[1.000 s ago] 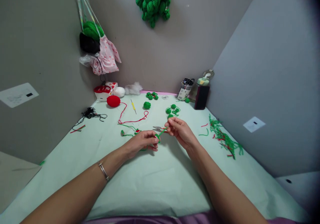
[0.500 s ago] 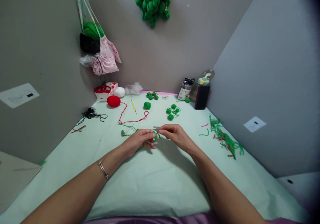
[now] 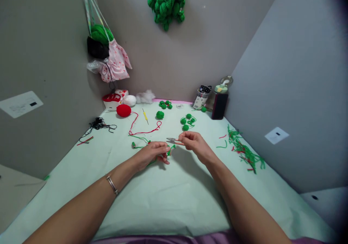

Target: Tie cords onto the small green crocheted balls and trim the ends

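My left hand [image 3: 152,153] is closed on a small piece of green yarn work [image 3: 169,151], most of it hidden by the fingers. Just to the right, my right hand [image 3: 196,145] grips small thread snips [image 3: 175,141], whose blades point left above the green piece. The blade tips look slightly apart. Green yarn [image 3: 140,138] trails over the table left of my left hand, with a small green bud [image 3: 133,145] near it. Further back lies a red yarn strand [image 3: 144,132] leading to a red yarn ball [image 3: 123,110].
A yellow-handled hook [image 3: 145,116], a green ball [image 3: 160,115] and green balls on yarn [image 3: 185,127] lie behind my hands. Green yarn scraps [image 3: 244,151] are at the right, black yarn [image 3: 99,123] at the left. A phone [image 3: 220,106] leans at the back right.
My right hand has moved a little up and to the right with the snips, whose blades and orange handles now show more. My left hand has barely moved.
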A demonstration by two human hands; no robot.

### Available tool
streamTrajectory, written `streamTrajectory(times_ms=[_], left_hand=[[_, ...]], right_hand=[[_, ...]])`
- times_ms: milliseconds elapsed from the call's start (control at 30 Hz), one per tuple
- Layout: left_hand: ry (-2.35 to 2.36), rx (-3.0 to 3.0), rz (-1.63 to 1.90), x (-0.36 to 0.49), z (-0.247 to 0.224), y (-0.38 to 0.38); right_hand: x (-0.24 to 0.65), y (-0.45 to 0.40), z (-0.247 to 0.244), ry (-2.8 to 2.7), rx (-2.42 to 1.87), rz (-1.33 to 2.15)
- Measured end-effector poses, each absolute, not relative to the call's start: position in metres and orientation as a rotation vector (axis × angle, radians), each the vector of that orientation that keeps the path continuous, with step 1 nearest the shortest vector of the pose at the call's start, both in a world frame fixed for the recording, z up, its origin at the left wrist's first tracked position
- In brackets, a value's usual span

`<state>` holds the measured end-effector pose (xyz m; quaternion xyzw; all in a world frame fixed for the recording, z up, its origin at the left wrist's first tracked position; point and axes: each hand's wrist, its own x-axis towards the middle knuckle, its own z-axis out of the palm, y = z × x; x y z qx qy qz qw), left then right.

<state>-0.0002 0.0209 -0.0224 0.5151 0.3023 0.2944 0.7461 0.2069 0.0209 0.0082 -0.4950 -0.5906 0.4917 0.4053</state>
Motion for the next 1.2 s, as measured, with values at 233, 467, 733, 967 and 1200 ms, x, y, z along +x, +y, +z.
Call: streamTrajectory(times_ms=[233,467,733,967,1200], left_hand=[[0.66,1.117,0.674,0.0,-0.02,0.021],[0.654,1.115,0.684,0.002,-0.025,0.022],[0.671,1.095,0.692,0.002,-0.027,0.024],[0.682,1.049,0.713,-0.001,-0.022,0.025],[0.691,1.057,0.72,-0.002,-0.024,0.025]], right_hand=[[0.204,0.017,0.005,-1.74,-1.144,1.251],[0.198,0.011,0.004,-2.004,-1.185,0.897],[0.196,0.016,-0.013,-2.172,-1.495,0.124],[0.211,0.027,-0.012,-1.89,-1.283,0.799],[0.203,0.014,0.008,-1.814,-1.125,1.234]])
